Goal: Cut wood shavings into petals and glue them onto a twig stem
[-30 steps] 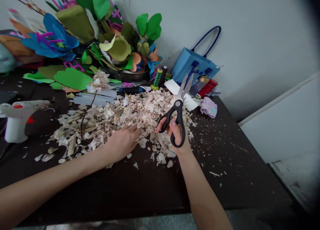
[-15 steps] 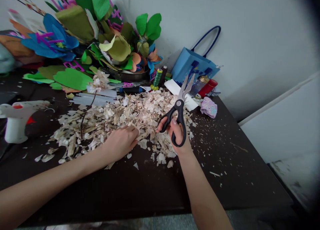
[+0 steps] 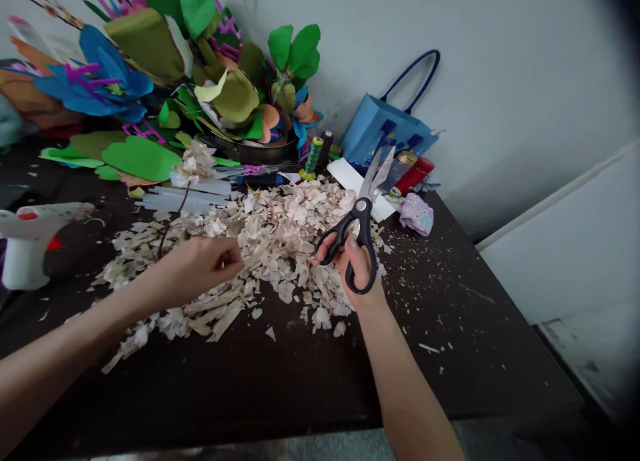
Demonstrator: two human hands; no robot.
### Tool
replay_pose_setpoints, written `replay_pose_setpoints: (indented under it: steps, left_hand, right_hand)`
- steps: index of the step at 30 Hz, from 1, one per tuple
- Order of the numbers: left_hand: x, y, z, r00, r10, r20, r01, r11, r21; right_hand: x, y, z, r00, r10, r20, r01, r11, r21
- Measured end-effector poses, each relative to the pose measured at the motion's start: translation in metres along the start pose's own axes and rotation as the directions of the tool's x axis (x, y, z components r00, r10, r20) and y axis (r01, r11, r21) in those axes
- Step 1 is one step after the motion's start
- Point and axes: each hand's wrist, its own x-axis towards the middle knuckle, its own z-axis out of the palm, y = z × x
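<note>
Two-looped scissors (image 3: 361,206) | held around curled right fingers (image 3: 356,254) | left fingers (image 3: 229,245) curled, hold unclear

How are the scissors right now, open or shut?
Open: the scissors show their two blades spread apart in a V, while the right hand holds the black handles.

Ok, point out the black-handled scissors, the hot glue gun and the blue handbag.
Black-handled scissors (image 3: 361,205): head view, pivot.
Hot glue gun (image 3: 31,235): head view, white body.
Blue handbag (image 3: 371,126): head view, front panel.
</note>
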Motion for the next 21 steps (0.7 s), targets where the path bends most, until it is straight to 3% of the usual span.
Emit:
replay_pose_setpoints:
  steps: [3, 7, 13, 17, 21]
  left_hand:
    - [0.004, -0.008, -0.007, 0.996, -0.056, -0.071, 0.067, 0.984, 0.164]
    - [0.020, 0.010, -0.004, 0.981, 0.016, -0.195, 0.026, 0.976, 0.214]
    - [0.061, 0.043, 0.021, 0.991, 0.084, -0.107, -0.065, 0.982, 0.176]
    - [0.070, 0.046, 0.032, 0.993, 0.061, -0.101, -0.038, 0.976, 0.216]
    - [0.063, 0.038, 0.023, 0.989, 0.077, -0.129, -0.068, 0.995, 0.072]
  right_hand:
    - [0.000, 0.002, -0.001, 1.000, 0.004, 0.006, -0.004, 1.000, -0.001]
    - [0.000, 0.002, 0.000, 1.000, -0.005, 0.010, 0.005, 1.000, 0.030]
    - [0.001, 0.001, 0.001, 1.000, 0.002, 0.012, -0.003, 1.000, 0.031]
    - [0.000, 0.001, 0.001, 1.000, -0.007, 0.023, 0.006, 0.998, 0.064]
    - [0.000, -0.001, 0.002, 1.000, -0.010, 0.015, 0.010, 0.999, 0.030]
